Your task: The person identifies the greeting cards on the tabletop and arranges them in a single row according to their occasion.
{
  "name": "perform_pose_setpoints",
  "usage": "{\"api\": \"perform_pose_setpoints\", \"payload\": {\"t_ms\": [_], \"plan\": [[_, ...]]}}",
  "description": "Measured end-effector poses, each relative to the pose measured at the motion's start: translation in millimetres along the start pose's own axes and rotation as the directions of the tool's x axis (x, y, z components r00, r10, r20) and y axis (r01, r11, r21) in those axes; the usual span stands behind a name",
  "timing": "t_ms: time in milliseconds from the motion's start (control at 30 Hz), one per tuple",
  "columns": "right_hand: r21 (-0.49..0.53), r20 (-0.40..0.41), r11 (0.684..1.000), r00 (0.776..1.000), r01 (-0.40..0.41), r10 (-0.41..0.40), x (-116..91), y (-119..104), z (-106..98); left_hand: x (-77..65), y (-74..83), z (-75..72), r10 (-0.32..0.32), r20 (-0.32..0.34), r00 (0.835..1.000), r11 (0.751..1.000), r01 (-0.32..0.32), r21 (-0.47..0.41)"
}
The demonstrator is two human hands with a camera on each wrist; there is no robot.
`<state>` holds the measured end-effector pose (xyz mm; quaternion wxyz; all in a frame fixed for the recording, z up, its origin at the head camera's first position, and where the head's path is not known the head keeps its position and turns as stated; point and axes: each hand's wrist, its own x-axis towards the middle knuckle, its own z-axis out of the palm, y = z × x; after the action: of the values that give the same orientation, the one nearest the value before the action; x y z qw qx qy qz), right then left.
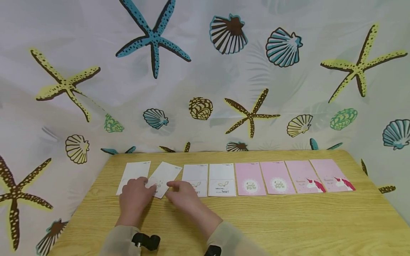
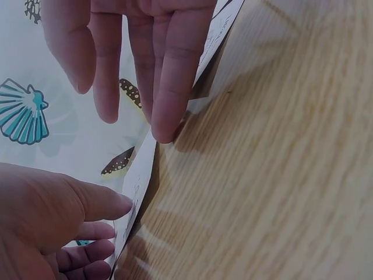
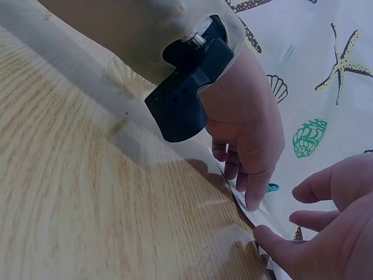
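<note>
A white card (image 1: pixel 166 173) with small print lies askew on the table, turned from the row. My left hand (image 1: pixel 134 195) pinches its left side, the thumb over the print; in the left wrist view the left thumb (image 2: pixel 111 201) lies against the card's face. My right hand (image 1: pixel 184 195) is at the card's right edge, thumb and index finger apart. From the left wrist, the right hand (image 2: pixel 154 64) shows straight fingers hanging down. Under my left fingers a further white card (image 1: pixel 136 169) is partly covered. My right hand partly hides the third white card (image 1: pixel 195 171).
A fourth white card (image 1: pixel 222 174) reads "take me... heart". To its right are two pink "smile more" cards (image 1: pixel 250 172) and two pink unicorn cards (image 1: pixel 330 172). The row lies along the wooden table's (image 1: pixel 288 220) back part, before a curtain (image 1: pixel 198 78) with shells and starfish.
</note>
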<state>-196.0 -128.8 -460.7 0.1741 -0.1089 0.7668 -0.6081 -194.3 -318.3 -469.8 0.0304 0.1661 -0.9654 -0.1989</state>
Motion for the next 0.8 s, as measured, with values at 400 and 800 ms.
{"api": "perform_pose_setpoints", "payload": {"t_ms": [400, 800], "plan": [[0.022, 0.0, 1.0, 1.0, -0.002, 0.002, -1.5, -1.4, 4.1, 0.0, -3.8, 4.0, 0.008, -0.013, 1.0, 1.0, -0.007, 0.02], [0.145, 0.022, 0.989, 1.0, -0.019, 0.017, -2.5, -0.4, 5.0, -0.5, -5.7, 2.3, 0.017, 0.005, 1.0, 1.0, -0.017, 0.018]]}}
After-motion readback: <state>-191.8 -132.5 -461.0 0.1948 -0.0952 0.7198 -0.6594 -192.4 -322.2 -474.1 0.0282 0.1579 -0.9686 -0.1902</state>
